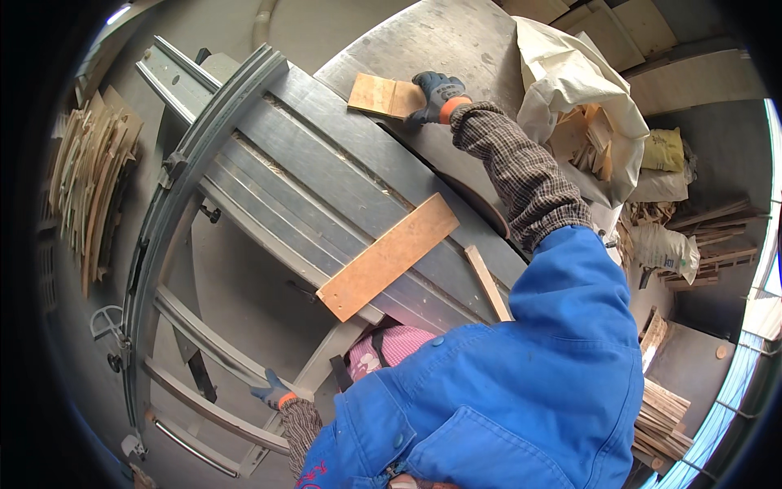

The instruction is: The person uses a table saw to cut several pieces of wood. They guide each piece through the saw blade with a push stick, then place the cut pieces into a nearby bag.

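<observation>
My right hand [440, 96], in a grey work glove with an orange cuff, reaches far ahead and grips the right end of a short piece of wooden board [376, 93]. A seam crosses this board, and I cannot tell whether it is one piece or two. It lies where the ribbed metal sliding table [326, 155] meets the grey saw table [423, 45]. Low at the left, my gloved left hand [274, 391] is beside a pale metal frame bar [213, 341], its fingers apart and nothing in them.
A longer plank [389, 257] lies across the sliding table, close to a narrow wood strip [489, 283]. A curved metal fence rail [151, 236] runs along the left. A white sack of offcuts [562, 77] stands at the right. Stacked boards [96, 183] lean at far left.
</observation>
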Demonstrator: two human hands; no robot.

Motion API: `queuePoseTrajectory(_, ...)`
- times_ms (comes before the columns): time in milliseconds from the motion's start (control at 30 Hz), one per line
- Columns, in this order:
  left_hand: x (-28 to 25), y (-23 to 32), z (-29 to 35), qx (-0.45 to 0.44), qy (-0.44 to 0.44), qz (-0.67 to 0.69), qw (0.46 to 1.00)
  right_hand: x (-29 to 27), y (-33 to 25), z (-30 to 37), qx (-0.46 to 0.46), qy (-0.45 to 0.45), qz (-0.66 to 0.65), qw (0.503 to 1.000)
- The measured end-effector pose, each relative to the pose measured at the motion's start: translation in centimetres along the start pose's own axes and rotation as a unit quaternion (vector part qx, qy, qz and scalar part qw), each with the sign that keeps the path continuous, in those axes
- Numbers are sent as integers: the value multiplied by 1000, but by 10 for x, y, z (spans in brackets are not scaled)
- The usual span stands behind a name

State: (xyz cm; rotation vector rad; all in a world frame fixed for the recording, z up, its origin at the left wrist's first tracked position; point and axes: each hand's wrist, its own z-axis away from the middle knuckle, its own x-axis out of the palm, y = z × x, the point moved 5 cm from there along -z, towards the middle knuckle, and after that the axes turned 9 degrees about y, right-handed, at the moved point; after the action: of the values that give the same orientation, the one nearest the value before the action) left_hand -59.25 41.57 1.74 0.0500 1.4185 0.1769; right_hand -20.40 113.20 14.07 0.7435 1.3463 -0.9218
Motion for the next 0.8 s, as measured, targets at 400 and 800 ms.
queuePoseTrajectory(400, -6, -4, -15, 20, 8, -12, 1000, 5, -27, -34, 7, 77, -78, 994)
queuePoseTrajectory(800, -9, 61, 35, -60, -28, -68, 995, -49, 2, -48, -29, 76, -17, 997)
